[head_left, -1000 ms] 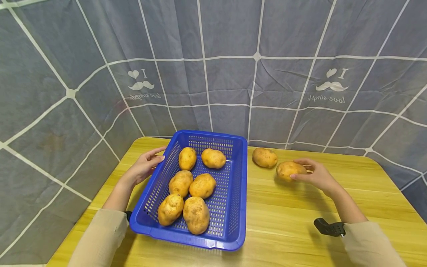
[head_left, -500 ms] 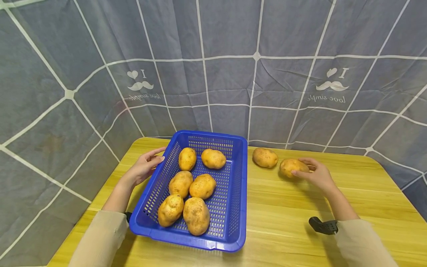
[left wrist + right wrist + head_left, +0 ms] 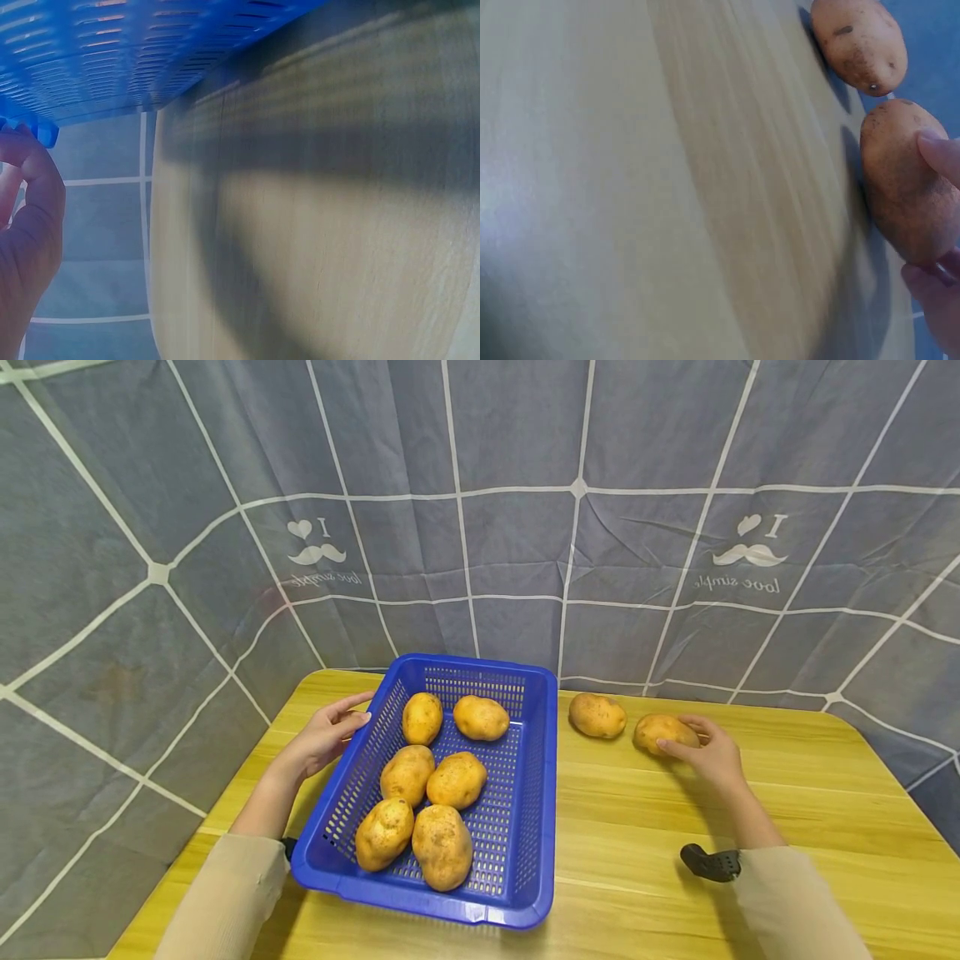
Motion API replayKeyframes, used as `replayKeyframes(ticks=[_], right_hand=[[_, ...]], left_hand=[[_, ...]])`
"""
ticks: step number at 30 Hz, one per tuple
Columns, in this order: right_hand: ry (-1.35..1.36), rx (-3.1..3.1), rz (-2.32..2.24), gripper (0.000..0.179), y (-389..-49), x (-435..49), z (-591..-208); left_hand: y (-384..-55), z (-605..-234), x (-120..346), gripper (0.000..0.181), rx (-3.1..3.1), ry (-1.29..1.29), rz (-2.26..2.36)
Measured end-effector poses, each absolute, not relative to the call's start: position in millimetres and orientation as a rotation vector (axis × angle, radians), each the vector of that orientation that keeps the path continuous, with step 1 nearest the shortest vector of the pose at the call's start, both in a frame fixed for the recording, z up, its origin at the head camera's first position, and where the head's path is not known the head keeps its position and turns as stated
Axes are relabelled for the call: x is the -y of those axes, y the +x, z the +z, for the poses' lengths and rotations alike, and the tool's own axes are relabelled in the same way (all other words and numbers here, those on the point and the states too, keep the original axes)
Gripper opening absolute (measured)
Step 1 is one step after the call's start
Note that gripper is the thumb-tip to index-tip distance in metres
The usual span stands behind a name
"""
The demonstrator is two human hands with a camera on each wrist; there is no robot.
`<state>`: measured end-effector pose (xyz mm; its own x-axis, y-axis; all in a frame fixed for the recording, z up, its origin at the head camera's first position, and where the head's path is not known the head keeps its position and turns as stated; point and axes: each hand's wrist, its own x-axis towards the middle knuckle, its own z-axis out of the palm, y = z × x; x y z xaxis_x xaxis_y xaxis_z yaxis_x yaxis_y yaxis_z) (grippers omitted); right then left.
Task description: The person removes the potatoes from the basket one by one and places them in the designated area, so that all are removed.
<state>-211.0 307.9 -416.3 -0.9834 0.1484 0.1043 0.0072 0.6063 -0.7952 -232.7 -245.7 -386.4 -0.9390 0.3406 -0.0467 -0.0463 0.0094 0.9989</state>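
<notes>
In the head view, a blue plastic basket (image 3: 517, 810) with slotted walls holds several potatoes (image 3: 441, 847). My left hand (image 3: 324, 739) is at its left rim, fingers and thumb bent around the edge. The left wrist view shows curled fingers (image 3: 37, 172) at the rim (image 3: 46, 135). To the basket's right, my right hand (image 3: 716, 753) grips a potato (image 3: 660, 732) at the table surface, thumb on its near side and fingers behind it. Just left of it lies another potato (image 3: 597, 716), a narrow gap apart. Both potatoes also appear in the right wrist view, the gripped potato (image 3: 907, 180) lower.
The wooden table (image 3: 615, 860) has a rounded far right corner. A grey curtain (image 3: 517, 543) with white grid lines hangs close behind it and along the left. A black wrist strap (image 3: 712, 864) is on the right forearm.
My right hand has shifted the gripped potato slightly right and back, widening the gap to its neighbour. The right forearm has swung left. My left hand and the basket stay put.
</notes>
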Motion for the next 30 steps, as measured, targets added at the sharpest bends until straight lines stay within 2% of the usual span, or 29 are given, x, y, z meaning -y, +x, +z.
replayKeyframes(ticks=[5,30], right_hand=[[-0.15,2.636,1.327,0.062,-214.0,-306.0,-421.8],[-0.337,2.442,1.325,0.059,-236.7,-284.1,-432.8]], left_hand=[[-232.2,-382.9,243.6,0.059,-2.032,0.231,1.987],[-232.1,-382.3,242.4,0.057,-2.03,0.212,1.987]])
